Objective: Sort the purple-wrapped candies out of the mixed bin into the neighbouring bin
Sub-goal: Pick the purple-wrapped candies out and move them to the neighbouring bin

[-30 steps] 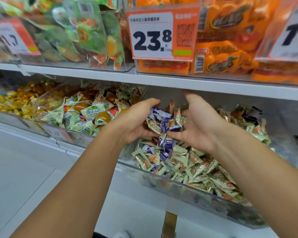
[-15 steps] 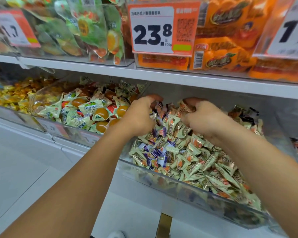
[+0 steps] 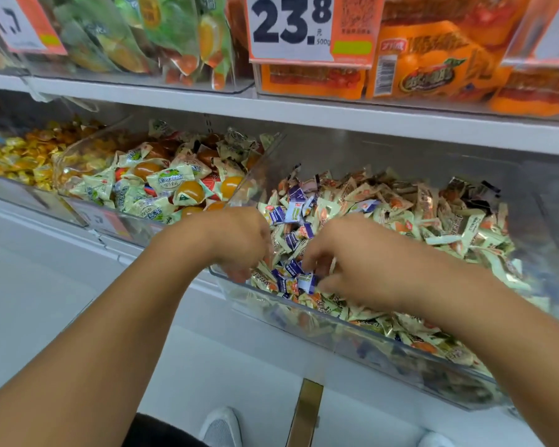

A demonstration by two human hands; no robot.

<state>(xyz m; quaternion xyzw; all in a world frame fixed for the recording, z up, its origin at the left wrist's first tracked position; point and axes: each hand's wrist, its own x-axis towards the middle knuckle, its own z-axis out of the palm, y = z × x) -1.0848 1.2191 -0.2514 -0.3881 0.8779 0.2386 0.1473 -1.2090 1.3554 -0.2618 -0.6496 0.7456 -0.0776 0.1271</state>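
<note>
The clear mixed bin (image 3: 384,346) holds a heap of cream-and-orange wrapped candies (image 3: 433,221) with purple-wrapped candies (image 3: 296,208) scattered near its left side. Both hands are palm down at the bin's front-left corner. My right hand (image 3: 346,262) curls its fingers and thumb round a small cluster of purple candies (image 3: 291,279). My left hand (image 3: 239,243) points its curled fingers down into the corner; its fingertips are buried, so what they hold is hidden. The neighbouring bin (image 3: 88,217) on the left contains green-and-white jelly packs.
A white shelf edge (image 3: 336,114) runs above the bins, with a 23.8 price tag (image 3: 291,27) and orange packets (image 3: 426,62) over it. Further left is a bin of yellow candies (image 3: 17,159). My shoe (image 3: 221,427) and a gold floor strip (image 3: 305,411) show below.
Both hands turned palm down, moved from the middle and back of the heap to the bin's front-left corner. The scooped pile of purple candies is no longer cupped between them.
</note>
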